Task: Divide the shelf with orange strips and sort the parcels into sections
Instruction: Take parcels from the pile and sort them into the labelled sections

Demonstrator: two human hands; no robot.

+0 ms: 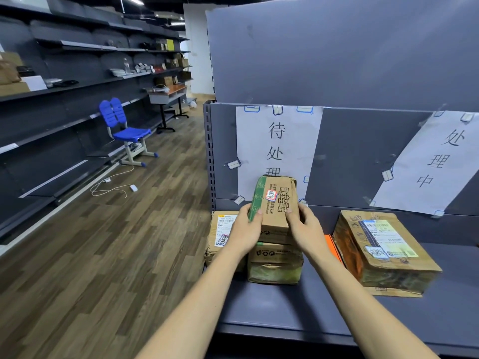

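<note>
Both my hands grip a brown cardboard parcel with a green edge [274, 200], tilted up at its far end. My left hand [246, 229] holds its left side and my right hand [305, 226] its right side. It rests on or just above another brown parcel [274, 265] on the grey shelf [298, 312]. A third labelled parcel [220, 234] sits at the shelf's left end, partly behind my left wrist. An orange strip [333, 246] lies on the shelf right of my right wrist. Beyond it lies a large taped parcel [381, 252].
Two paper signs with characters are taped to the shelf's back panel, the left sign [277, 141] and the right sign [438, 161]. A blue chair [124, 130], a loose cable on the wooden floor [114, 187] and long dark shelving [64, 81] stand to the left.
</note>
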